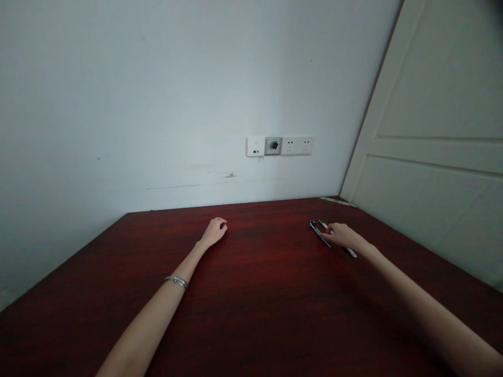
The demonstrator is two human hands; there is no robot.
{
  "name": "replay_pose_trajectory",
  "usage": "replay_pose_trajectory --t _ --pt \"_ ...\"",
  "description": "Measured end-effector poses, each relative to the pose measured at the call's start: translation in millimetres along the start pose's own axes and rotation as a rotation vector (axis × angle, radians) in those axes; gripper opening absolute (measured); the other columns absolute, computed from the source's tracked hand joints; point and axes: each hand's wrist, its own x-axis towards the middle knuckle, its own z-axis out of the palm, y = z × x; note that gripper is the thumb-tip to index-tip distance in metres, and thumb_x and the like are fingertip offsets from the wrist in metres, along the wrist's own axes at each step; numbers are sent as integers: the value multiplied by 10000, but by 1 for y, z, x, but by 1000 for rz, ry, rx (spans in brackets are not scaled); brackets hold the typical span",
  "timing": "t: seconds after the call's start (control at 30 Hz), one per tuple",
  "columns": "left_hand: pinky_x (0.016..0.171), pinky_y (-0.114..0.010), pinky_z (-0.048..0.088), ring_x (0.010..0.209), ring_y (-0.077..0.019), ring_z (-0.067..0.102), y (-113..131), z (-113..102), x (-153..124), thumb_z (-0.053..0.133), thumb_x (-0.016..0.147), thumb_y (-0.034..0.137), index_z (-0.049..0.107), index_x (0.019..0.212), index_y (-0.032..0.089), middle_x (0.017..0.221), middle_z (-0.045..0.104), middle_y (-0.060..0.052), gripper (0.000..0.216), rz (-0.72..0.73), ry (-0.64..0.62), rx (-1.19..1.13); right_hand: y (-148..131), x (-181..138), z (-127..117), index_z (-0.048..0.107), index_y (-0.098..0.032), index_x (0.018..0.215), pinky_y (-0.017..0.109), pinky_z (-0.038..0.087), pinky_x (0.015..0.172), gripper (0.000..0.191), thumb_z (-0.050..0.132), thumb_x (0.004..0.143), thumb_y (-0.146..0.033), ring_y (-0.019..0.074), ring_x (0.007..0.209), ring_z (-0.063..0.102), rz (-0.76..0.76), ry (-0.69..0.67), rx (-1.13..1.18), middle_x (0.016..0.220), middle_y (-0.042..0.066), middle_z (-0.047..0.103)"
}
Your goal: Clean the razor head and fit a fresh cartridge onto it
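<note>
- Head view, left hand (215,232): fingers loosely curled, narrow gap showing between thumb and fingertips. Rests on the table (251,309), well apart from the pens.
- Left wrist side: silver bracelet (176,282) on the forearm, above the wrist.
- Head view, right hand (341,235): palm down, fingers bent, thumb and fingertips close together at the dark pen (315,227). Narrow grip. Can't tell if it's pinched on the pen or just touching it (too small at this range).
- Dark pen: lies slantwise on the right part of the table, far end pointing toward the wall (196,94), near end sticking out past the thumb.
- White pen (352,253): just beside the dark one, roughly parallel. Runs beneath the right hand, both ends showing, middle hidden (pen is my best read of the shape). Contact with the hand: can't tell.
- Farther back: thin printed strip (338,201) at the table's back right corner, near the white panel (432,199).
- Wall sockets (297,145) above the table's back edge.
</note>
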Motion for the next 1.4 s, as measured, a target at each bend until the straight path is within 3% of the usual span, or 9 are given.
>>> replay_pose_trajectory --t 0.2,0.4,0.67,0.87,1.0,1.13,1.4 --pt "969 -343 411 1032 -206 585 32 -7 11 455 827 208 691 931 148 1066 660 -87 264 98 10 -92 -4 3 -1 653 -170 694 286 411 616 368 484 796 -480 249 746 658 -2 -112 -55 779 118 699" --pt "956 -324 421 1020 -188 593 57 -6 11 471 829 208 685 932 137 1078 648 -96 248 153 8 -220 -10 2 -1 666 -154 715 270 405 622 273 512 789 -367 233 745 657 -12 -127 -69 769 114 700" --pt "827 -307 488 896 -168 621 82 7 3 493 827 215 671 953 145 1030 659 -93 229 131 -37 -409 -15 -2 3 656 -121 704 261 381 591 244 529 792 -310 219 699 649 -38 -88 -85 738 128 686" --pt "760 -292 502 811 -166 634 102 7 1 538 829 348 626 1086 131 1000 670 -106 348 70 -47 -493 -26 -10 -1 632 -134 676 260 353 583 233 531 789 -312 221 704 644 -34 0 -78 738 130 682" --pt "762 -288 495 775 -156 629 117 9 3 594 790 369 639 1045 122 983 682 -105 357 20 3 -552 -52 -20 -7 620 -139 732 255 341 579 226 502 810 -316 216 711 646 -58 66 -67 756 127 684" --pt "694 -272 492 708 -156 631 140 13 5 645 745 369 654 997 97 868 700 -104 371 -82 51 -617 -96 -41 -16 589 -142 809 252 343 574 219 491 834 -336 228 711 655 -150 164 -114 762 127 685" --pt "429 -197 409 462 -90 540 184 7 -2 644 718 483 669 708 107 633 655 -62 377 -256 -85 -860 -162 -75 -33 512 -123 963 255 406 563 235 413 897 -325 260 736 671 -252 245 -255 802 148 680"
